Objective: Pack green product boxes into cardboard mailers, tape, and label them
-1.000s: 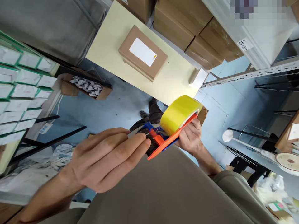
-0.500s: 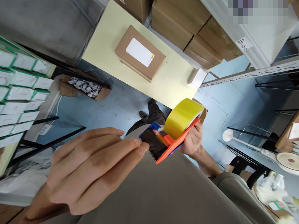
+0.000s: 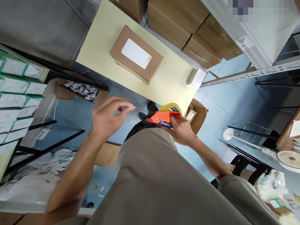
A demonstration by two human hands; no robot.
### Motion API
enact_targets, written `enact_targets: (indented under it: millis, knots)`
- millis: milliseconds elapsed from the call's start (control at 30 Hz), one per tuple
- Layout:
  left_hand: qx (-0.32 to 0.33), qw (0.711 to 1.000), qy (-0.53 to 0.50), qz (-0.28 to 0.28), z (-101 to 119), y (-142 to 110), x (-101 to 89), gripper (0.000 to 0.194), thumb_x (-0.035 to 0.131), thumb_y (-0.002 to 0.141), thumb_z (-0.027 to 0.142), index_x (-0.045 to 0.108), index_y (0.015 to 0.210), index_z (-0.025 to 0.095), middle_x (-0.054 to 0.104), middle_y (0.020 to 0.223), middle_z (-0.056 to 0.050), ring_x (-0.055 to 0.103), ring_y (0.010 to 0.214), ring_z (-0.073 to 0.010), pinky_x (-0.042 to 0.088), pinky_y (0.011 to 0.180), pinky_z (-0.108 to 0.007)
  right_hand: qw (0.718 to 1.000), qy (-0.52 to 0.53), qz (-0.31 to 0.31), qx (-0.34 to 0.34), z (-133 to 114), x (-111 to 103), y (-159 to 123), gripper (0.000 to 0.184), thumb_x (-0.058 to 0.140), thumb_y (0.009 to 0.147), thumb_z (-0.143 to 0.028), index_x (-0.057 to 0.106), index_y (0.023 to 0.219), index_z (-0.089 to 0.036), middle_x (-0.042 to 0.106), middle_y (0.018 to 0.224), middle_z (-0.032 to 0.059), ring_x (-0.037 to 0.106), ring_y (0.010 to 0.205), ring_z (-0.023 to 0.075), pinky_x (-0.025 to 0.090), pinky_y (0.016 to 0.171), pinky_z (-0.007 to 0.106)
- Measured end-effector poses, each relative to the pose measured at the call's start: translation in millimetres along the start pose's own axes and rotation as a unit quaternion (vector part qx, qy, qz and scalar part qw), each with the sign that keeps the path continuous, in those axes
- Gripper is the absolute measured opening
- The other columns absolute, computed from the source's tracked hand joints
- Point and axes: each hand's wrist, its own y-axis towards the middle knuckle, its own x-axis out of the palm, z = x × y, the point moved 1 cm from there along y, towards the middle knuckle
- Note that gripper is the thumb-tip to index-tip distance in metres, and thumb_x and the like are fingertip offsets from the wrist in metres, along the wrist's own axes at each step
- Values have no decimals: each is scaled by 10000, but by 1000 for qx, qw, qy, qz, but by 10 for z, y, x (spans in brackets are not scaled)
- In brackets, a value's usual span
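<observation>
My right hand (image 3: 184,129) grips an orange and blue tape dispenser (image 3: 161,117) in front of my body. A roll of yellow tape (image 3: 165,107) is mounted on it, partly hidden behind the orange side plate. Left of the dispenser, my left hand (image 3: 109,114) is raised with thumb and forefinger pinched. From that pinch a thin, faint strip of tape (image 3: 140,108) runs toward the dispenser's front, seen almost edge-on. Beyond both hands, a closed brown cardboard box (image 3: 154,67) with a white label lies on the pale yellow table (image 3: 93,47).
Several large cartons (image 3: 168,22) stand behind the table. A small white box (image 3: 196,78) sits at its right end. Below that end is an open carton (image 3: 199,115). At left are a box of crumpled paper (image 3: 93,92) and green-edged white packets (image 3: 14,84). A metal rack (image 3: 253,73) rises at right.
Both hands have moved away from my face toward the table. My left hand has drawn away from the dispenser's toothed edge, and the dispenser has turned to show its orange side.
</observation>
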Motion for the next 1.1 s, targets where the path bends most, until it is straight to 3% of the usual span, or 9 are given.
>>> enact_targets:
  millis: [100, 167, 300, 467, 567, 700, 967, 1100]
  knots:
    - [-155, 987, -49, -3, -780, -144, 480, 213, 833, 996, 482, 795, 906, 293, 821, 949, -20, 738, 798, -214, 671, 853, -392, 984, -34, -151, 85, 276, 346, 48, 521, 630, 1162, -627, 732, 1257, -125, 858, 984, 175, 828, 963, 335, 624, 875, 388]
    - [-233, 970, -75, 8, -1185, -273, 817, 242, 817, 998, 500, 780, 932, 270, 812, 958, -33, 740, 864, -217, 644, 876, -372, 973, -54, -196, 110, 423, 558, 138, 521, 626, 1168, -604, 714, 1289, -105, 864, 1044, 210, 829, 1014, 362, 614, 921, 411]
    - [-311, 943, -99, 73, -1705, -315, 1443, 209, 788, 1016, 441, 769, 956, 242, 808, 976, -47, 700, 847, -198, 593, 861, -351, 973, -76, -172, 134, 584, 994, 430, 476, 552, 1206, -546, 679, 1299, -97, 862, 1103, 239, 822, 1087, 365, 578, 1045, 430]
    - [-281, 938, -112, 166, -2134, -67, 1914, 216, 769, 1062, 464, 763, 1009, 255, 789, 1069, -44, 686, 876, -190, 543, 847, -376, 970, -100, -97, 197, 624, 1521, 745, 415, 535, 1218, -515, 676, 1242, -125, 863, 1123, 249, 837, 1088, 352, 579, 1072, 438]
    - [-280, 938, -111, 170, -2311, 57, 2066, 239, 730, 1120, 448, 732, 1059, 217, 767, 1103, -32, 649, 907, -140, 514, 864, -366, 970, -96, -54, 219, 637, 1720, 858, 408, 517, 1226, -507, 680, 1232, -132, 866, 1084, 234, 846, 1060, 347, 599, 1063, 456]
    - [-277, 934, -123, 190, -2401, 181, 2201, 91, 767, 1108, 277, 740, 1065, 202, 762, 1103, -26, 616, 874, -121, 506, 863, -347, 968, -99, -13, 232, 689, 1827, 940, 441, 522, 1221, -548, 686, 1176, -141, 863, 1079, 233, 848, 1065, 340, 611, 1076, 461]
    - [-295, 916, -166, 216, -2411, 357, 2381, 94, 820, 1070, 149, 749, 1055, 210, 762, 1121, -21, 670, 915, -128, 543, 873, -310, 959, -122, 1, 256, 764, 1924, 1005, 452, 543, 1218, -549, 687, 1229, -121, 865, 1058, 217, 854, 1062, 322, 631, 1062, 450]
    - [-327, 901, -172, 226, -2468, 380, 2536, 81, 777, 1104, 171, 725, 1158, 140, 786, 1167, -39, 718, 940, -105, 590, 913, -284, 952, -141, -50, 266, 711, 1897, 1058, 485, 500, 1231, -511, 693, 1330, -77, 849, 1221, 293, 841, 1191, 355, 623, 1104, 470]
